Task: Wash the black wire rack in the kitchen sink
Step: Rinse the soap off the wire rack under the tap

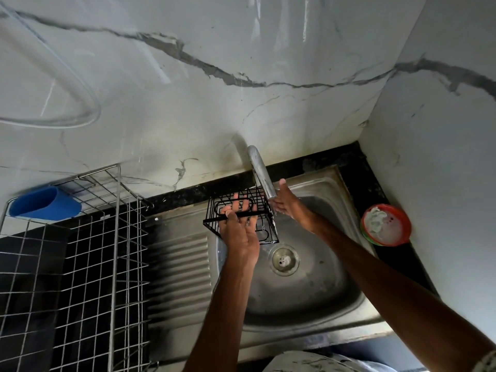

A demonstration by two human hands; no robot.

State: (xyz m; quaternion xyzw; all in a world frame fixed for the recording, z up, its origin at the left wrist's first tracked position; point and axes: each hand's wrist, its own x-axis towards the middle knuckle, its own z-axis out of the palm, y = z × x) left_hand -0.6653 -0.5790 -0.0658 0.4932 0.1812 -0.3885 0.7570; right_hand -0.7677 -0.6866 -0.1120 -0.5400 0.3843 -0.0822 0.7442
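Observation:
The black wire rack [264, 226] hangs over the steel sink [308, 285], just under the tap spout [261, 173]. My left hand [240, 229] grips it from the front, thumb hooked over its flat top bar and fingers reaching inside the wires. Water runs from the spout onto the rack's right side. My right hand [288, 204] is at that right side under the stream, fingers extended against the rack's edge. The rack's lower left part is hidden behind my left palm.
A silver wire dish drainer [107, 251] stands on the black counter at left with a blue holder [45, 202] on its rim. A red bowl [385, 225] of soapy scrubber sits at the sink's right. The drain [284, 259] lies below the rack.

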